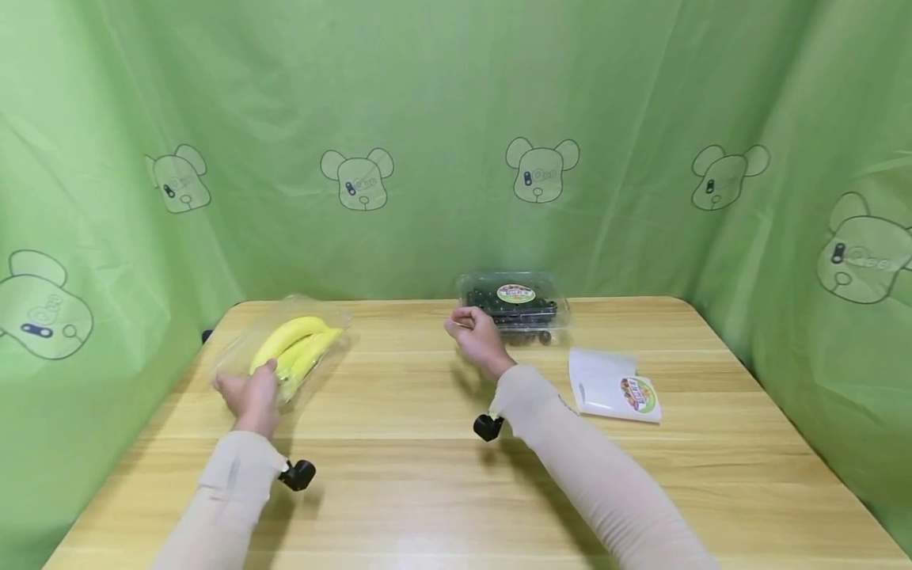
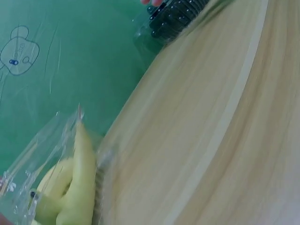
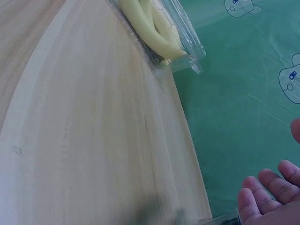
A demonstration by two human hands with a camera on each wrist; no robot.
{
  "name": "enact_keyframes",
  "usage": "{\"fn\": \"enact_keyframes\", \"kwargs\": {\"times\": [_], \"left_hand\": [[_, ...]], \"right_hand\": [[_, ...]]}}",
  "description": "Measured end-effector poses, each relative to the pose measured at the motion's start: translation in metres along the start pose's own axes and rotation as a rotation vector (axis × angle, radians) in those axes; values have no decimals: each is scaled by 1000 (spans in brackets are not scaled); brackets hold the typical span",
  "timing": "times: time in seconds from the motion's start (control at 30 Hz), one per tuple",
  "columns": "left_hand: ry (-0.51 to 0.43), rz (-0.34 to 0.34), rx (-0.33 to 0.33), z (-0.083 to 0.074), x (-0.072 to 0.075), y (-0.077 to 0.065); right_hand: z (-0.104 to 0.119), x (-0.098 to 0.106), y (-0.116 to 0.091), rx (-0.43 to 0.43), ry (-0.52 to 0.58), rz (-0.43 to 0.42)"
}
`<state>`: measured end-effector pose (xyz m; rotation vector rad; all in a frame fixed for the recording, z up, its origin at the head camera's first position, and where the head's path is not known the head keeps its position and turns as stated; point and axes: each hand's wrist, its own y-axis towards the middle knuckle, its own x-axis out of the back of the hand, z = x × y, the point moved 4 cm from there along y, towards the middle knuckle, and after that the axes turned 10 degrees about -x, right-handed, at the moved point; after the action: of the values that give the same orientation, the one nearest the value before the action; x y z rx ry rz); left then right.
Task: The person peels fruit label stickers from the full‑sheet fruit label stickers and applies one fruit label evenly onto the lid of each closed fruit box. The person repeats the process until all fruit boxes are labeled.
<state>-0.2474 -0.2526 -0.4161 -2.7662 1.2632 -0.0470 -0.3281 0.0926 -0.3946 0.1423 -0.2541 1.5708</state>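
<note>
At the left of the table my left hand (image 1: 249, 396) grips the near end of a clear plastic pack (image 1: 324, 310), its thumb by the fruit. Yellow bananas (image 1: 302, 348) lie inside; in the left wrist view the bananas (image 2: 79, 178) show through the crinkled clear plastic. Farther right, my right hand (image 1: 480, 340) is beside the front left corner of a clear lidded box (image 1: 559, 313). Its fingers (image 3: 269, 190) are loosely bent with nothing between them. Dark round fruit (image 2: 173, 21) fills that box, and an oval fruit sticker (image 1: 516, 294) is on its lid.
A white backing sheet (image 1: 602, 384) with a round fruit sticker (image 1: 637, 394) lies right of my right forearm. Green curtains (image 1: 442, 237) with bear-head prints stand around the back and sides of the wooden table (image 1: 399, 491). A small black camera sits at each wrist.
</note>
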Motion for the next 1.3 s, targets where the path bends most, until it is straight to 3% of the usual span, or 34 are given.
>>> {"fn": "enact_keyframes", "kwargs": {"times": [0.23,0.37,0.57,0.83,1.3], "left_hand": [[51,25,3,1,5,2],[54,79,8,2,3,2],[72,144,-39,1,1,3],[152,271,-75,-1,-1,4],[167,454,-60,-3,-6,9]], "right_hand": [[-5,-3,0,-26,-18,-3],[-8,-5,1,-30,-23,4],[-11,-8,2,-40,-14,6],[-15,-13,4,-46,-19,2],[-19,-47,7,-112,-40,65]]}}
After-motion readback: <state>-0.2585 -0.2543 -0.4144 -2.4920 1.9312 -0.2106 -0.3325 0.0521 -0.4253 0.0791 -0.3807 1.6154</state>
